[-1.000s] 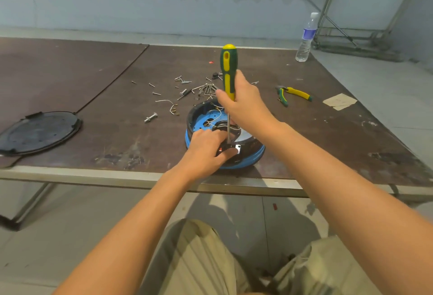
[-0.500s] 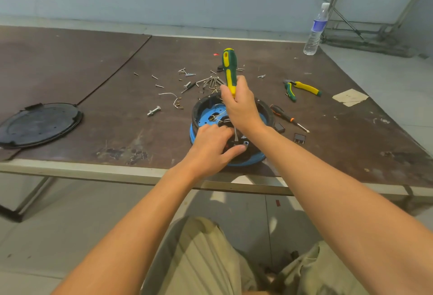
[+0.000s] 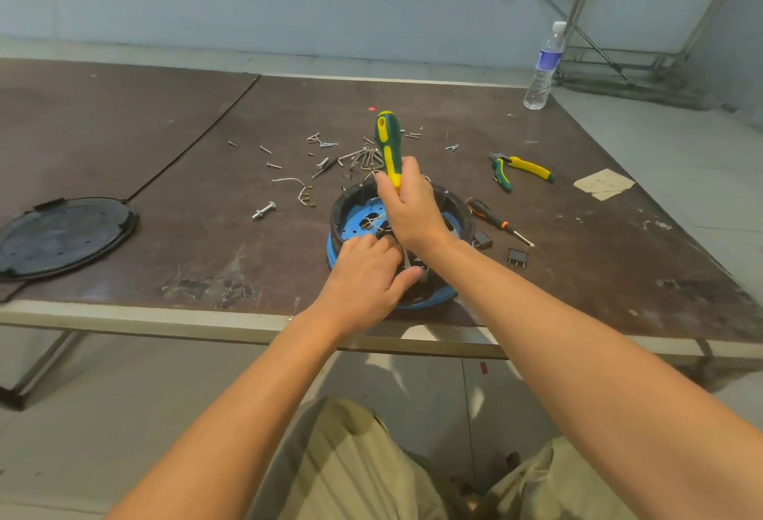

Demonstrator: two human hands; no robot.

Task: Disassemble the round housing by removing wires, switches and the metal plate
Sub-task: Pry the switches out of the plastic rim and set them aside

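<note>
The round housing (image 3: pixel 351 206), black-walled with a blue base, sits near the table's front edge. My right hand (image 3: pixel 408 210) grips the green-and-yellow screwdriver (image 3: pixel 389 148), held nearly upright with its shaft down inside the housing. My left hand (image 3: pixel 367 276) lies over the housing's near rim, fingers curled on a part inside and thumb against a small metal piece. Thin white wires (image 3: pixel 373 224) show on the blue floor. Two removed black switches (image 3: pixel 517 257) lie to the right of the housing.
Loose screws and nails (image 3: pixel 355 156) and a bolt (image 3: pixel 264 210) lie behind and left of the housing. A small orange screwdriver (image 3: pixel 497 225), pliers (image 3: pixel 521 170), a paper scrap (image 3: pixel 603 184) and a water bottle (image 3: pixel 544 67) are at the right. A black round lid (image 3: pixel 62 236) lies far left.
The screwdriver has tilted slightly and sunk lower into the housing. My left hand stays on the near rim. The camera view shifted, showing more of the table's right side.
</note>
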